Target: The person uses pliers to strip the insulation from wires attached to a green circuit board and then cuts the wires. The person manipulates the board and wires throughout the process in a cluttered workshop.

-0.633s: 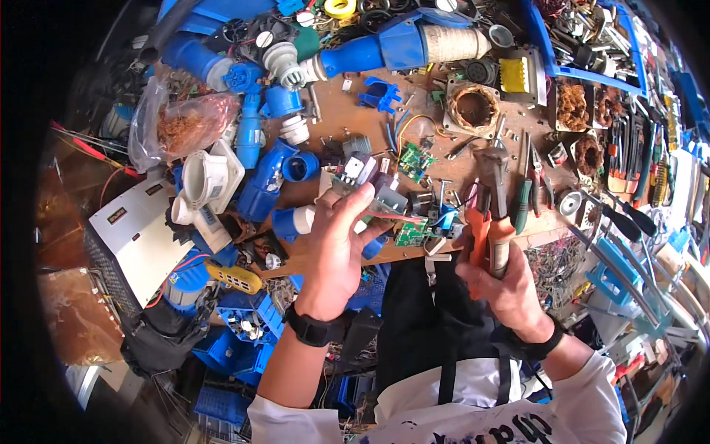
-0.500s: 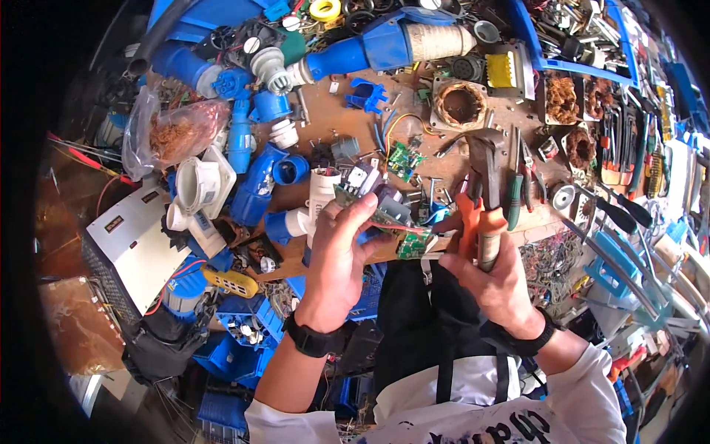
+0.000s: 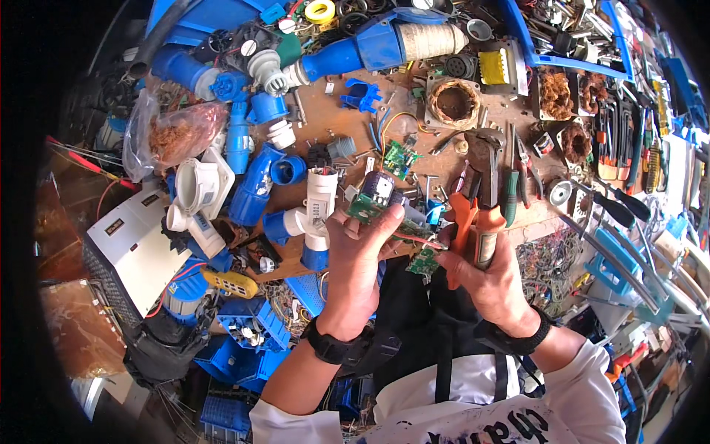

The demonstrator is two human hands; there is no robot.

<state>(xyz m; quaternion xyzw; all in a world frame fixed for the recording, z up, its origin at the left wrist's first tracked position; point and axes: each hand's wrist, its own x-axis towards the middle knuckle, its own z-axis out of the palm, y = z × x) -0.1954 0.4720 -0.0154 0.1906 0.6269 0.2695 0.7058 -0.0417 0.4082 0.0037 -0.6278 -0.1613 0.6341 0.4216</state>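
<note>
The left hand clamped the circuit board, which was probably light, stiff and brittle, best held by its edges; the right hand gripped pliers.

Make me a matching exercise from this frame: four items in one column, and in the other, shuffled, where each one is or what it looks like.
Column one
1. Orange-handled pliers
2. Green circuit board with a dark cylinder on it
3. Plastic bag
4. Green-handled tool

Column two
A. Clear, with brown material inside
B. In the right hand
C. On the wooden bench, just right of the pliers
D. In the left hand

Right pairs: 1-B; 2-D; 3-A; 4-C.
</note>
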